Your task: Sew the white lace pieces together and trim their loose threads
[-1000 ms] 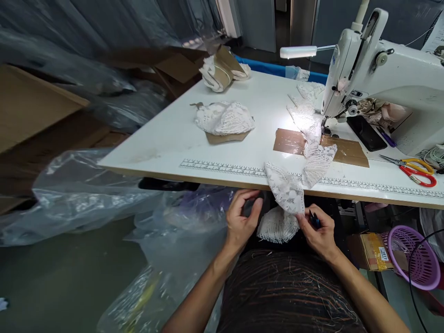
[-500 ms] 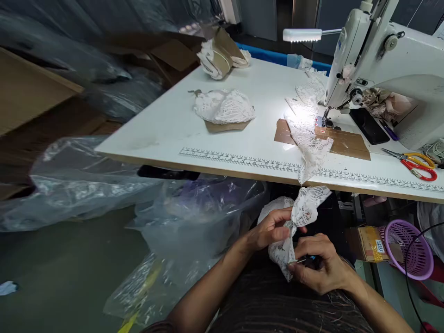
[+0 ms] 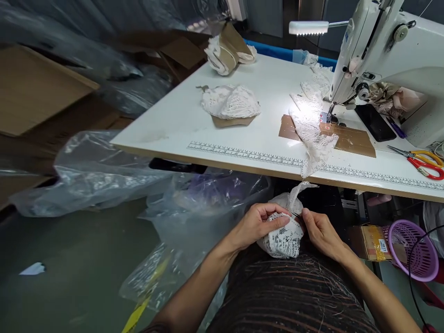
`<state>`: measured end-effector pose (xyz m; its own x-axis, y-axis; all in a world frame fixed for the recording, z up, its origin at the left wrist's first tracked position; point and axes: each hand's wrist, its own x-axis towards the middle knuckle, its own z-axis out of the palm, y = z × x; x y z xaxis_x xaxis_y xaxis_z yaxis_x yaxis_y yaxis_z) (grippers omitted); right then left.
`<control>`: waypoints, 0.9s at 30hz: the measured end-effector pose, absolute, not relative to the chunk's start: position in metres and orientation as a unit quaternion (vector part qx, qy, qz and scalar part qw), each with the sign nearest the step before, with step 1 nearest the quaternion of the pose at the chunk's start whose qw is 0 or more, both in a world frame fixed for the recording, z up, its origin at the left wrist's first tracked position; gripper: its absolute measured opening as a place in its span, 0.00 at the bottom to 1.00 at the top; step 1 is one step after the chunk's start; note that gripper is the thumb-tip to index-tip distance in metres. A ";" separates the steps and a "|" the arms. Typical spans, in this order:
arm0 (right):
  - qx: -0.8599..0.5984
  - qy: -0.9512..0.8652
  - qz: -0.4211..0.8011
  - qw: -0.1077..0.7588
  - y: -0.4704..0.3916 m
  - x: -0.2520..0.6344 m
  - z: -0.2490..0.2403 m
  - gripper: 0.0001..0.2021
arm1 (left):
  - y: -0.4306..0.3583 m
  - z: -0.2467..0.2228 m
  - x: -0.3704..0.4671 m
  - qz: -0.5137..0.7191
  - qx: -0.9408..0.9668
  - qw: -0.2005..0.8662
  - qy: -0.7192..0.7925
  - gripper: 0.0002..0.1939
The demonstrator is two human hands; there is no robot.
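White lace fabric (image 3: 282,238) lies over my lap, below the table's front edge. My left hand (image 3: 265,223) grips it from the left, thumb and fingers pressed on the lace. At its right side my right hand (image 3: 319,230) is closed in a pinch on a thin, dark pointed tool (image 3: 297,214), whose tip is at the lace; what kind of tool it is cannot be made out. A strip of lace (image 3: 317,143) hangs over the table edge from under the lit needle area of the sewing machine (image 3: 360,51).
On the white table (image 3: 163,125) are a lace cup stack (image 3: 231,102), a tied bundle (image 3: 225,53), a phone (image 3: 374,122) and red-and-yellow scissors (image 3: 421,162). A purple basket (image 3: 412,249) stands at lower right; plastic bags (image 3: 187,212) hang left of my lap.
The lace has been turned and bunched lower in my left hand. My right hand has moved up to the lace's upper right side with the tool. The view has shifted slightly.
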<state>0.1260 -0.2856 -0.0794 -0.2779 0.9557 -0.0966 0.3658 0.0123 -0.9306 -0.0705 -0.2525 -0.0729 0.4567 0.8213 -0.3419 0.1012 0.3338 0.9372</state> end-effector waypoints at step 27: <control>-0.543 -0.654 0.337 0.404 -0.278 0.119 -0.100 0.17 | -0.247 -0.073 -0.066 0.254 0.565 0.624 0.477 0.21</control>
<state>0.1193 -0.2784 -0.1001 -0.0838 0.9832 0.1623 0.4383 0.1827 -0.8801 -0.0661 -0.2475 -0.0728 0.4164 0.8553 -0.3084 0.2221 0.2332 0.9467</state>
